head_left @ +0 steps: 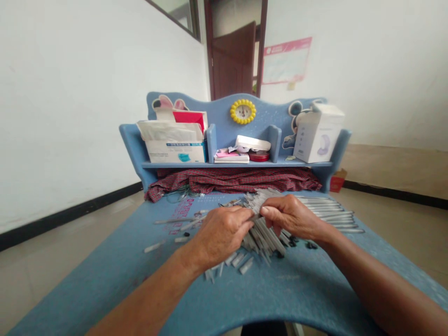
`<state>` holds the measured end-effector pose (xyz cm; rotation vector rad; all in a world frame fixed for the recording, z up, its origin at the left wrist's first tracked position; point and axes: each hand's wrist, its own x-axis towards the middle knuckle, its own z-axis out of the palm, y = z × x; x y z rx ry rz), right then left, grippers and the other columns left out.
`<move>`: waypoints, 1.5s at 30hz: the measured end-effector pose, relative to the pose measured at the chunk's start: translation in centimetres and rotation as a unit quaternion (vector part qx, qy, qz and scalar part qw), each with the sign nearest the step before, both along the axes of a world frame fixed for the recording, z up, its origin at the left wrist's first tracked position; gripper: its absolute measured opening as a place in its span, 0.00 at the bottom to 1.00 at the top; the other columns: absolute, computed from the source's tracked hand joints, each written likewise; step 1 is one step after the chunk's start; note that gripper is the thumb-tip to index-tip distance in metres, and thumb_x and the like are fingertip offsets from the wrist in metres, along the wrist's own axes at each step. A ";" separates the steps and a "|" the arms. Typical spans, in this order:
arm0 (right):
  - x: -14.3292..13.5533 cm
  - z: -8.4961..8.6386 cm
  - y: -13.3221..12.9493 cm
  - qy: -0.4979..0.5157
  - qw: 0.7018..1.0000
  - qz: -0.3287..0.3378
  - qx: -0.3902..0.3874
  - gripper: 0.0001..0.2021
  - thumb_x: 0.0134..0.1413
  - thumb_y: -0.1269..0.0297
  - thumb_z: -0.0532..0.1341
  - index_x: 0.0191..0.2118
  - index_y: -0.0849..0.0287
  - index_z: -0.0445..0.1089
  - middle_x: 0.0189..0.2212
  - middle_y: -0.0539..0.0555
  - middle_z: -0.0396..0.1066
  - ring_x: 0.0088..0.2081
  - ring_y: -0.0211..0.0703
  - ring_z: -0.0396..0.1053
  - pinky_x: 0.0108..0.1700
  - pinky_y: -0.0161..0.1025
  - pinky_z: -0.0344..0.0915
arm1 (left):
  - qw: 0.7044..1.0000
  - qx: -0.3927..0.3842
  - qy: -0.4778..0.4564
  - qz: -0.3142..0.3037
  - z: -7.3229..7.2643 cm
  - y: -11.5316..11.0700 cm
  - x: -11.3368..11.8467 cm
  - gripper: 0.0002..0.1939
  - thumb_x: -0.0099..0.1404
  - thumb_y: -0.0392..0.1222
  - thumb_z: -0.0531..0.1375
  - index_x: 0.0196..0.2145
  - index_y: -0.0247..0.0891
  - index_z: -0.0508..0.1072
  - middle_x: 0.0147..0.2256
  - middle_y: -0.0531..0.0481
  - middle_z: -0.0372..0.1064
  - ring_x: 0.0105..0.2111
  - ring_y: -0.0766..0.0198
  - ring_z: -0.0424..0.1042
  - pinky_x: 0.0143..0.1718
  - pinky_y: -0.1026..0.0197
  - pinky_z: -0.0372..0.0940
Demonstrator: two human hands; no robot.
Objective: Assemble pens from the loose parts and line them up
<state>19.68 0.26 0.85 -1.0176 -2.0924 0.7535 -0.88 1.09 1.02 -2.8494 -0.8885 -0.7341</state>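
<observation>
Above a pile of grey translucent tubes (264,235) on the blue desk, my left hand (224,231) and my right hand (289,215) nearly meet. Both hands pinch a thin grey piece, probably a tube, whose ends are hidden by the fingers. Short tube pieces (246,266) lie in front of the pile, and small black caps (293,241) lie to its right. Behind my right forearm, long tubes with dark ends (332,215) are spread in a row. A few thin tubes (175,220) lie beyond my left hand.
The desk (105,266) has a back shelf (224,165) holding a mask box (175,150), papers, a red tin (259,156) and a white box (318,135). Red checked cloth (231,179) lies beneath the shelf. A yellow flower-shaped clock (242,111) is on the backboard.
</observation>
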 end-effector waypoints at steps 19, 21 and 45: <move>0.3 0.0 -0.4 0.007 1.000 0.008 -0.015 0.11 0.57 0.58 0.57 0.31 0.61 0.65 0.18 0.46 0.64 0.18 0.33 0.64 0.21 0.29 0.58 | 0.999 0.022 -0.029 -0.007 -0.3 0.1 0.2 0.07 0.63 0.36 0.55 0.37 0.39 0.73 0.32 0.49 0.74 0.34 0.63 0.73 0.36 0.64 0.65; 0.2 -0.1 -0.5 -0.019 1.000 -0.008 0.003 0.17 0.59 0.56 0.55 0.24 0.62 0.64 0.17 0.47 0.64 0.17 0.32 0.63 0.20 0.29 0.56 | 0.999 0.019 -0.025 -0.005 -0.3 0.1 0.2 0.06 0.63 0.36 0.56 0.36 0.39 0.73 0.31 0.50 0.73 0.33 0.63 0.73 0.35 0.64 0.65; 0.5 -0.6 -0.5 0.006 1.000 -0.015 -0.022 0.16 0.58 0.53 0.56 0.29 0.61 0.67 0.17 0.47 0.65 0.17 0.33 0.65 0.19 0.29 0.57 | 1.000 0.018 0.000 0.009 -0.1 -0.1 0.5 0.06 0.63 0.35 0.56 0.36 0.37 0.73 0.32 0.48 0.74 0.35 0.61 0.74 0.37 0.62 0.65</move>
